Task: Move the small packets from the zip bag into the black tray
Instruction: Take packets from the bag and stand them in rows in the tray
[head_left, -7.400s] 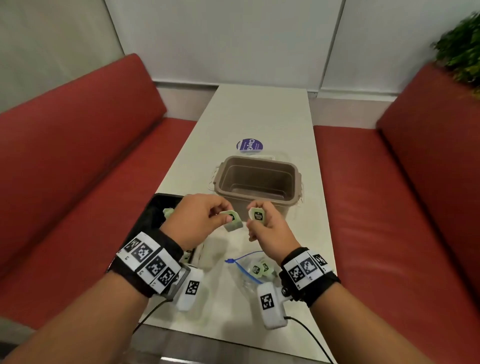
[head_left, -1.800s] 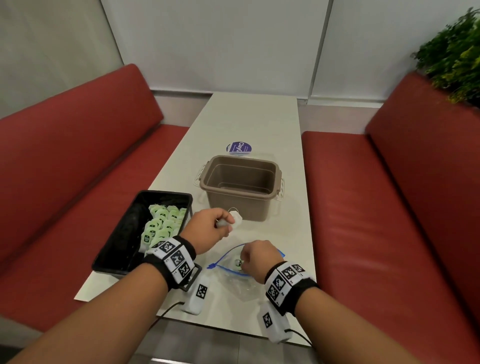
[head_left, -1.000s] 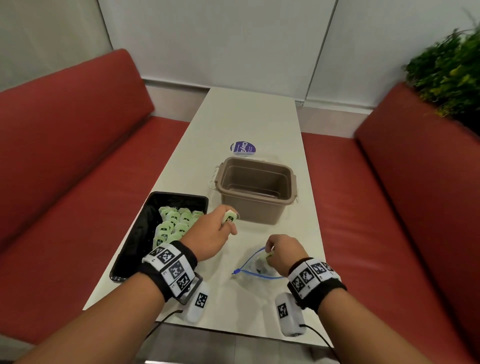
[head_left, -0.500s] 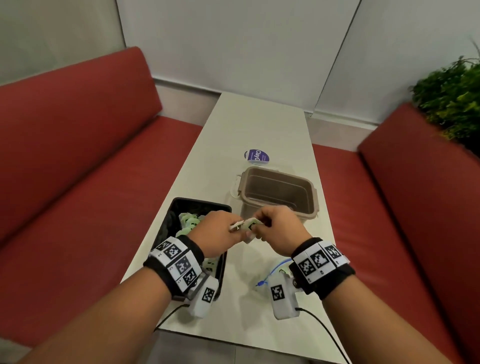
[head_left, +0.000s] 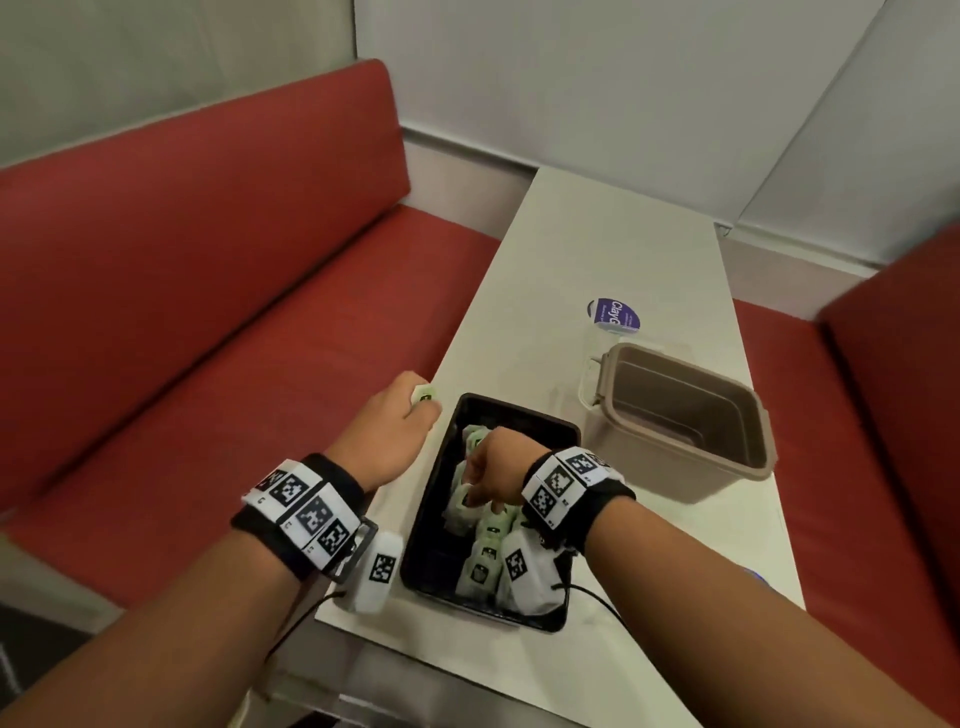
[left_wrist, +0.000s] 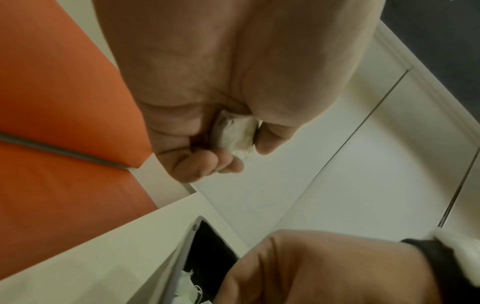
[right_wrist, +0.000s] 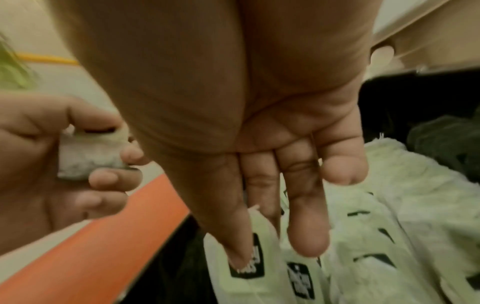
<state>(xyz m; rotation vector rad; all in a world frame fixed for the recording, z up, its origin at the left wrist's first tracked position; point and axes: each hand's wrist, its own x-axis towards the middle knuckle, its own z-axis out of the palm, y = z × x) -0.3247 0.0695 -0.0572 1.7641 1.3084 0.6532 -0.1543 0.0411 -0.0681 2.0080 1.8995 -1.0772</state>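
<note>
Black tray sits low centre on the table, long axis running up the frame, already lined with packets lying mostly lengthwise. Right hand is over them, fingers straight, nothing held. Left hand pinches one packet left of the rim, hanging over the table's edge, so a loose pinch could drop it onto the red seat. No zip bag in view.

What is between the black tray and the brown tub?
Only bare white tabletop lies between the black tray and the brown tub. The head view shows that gap; the wrist views don't show it clearly.
</note>
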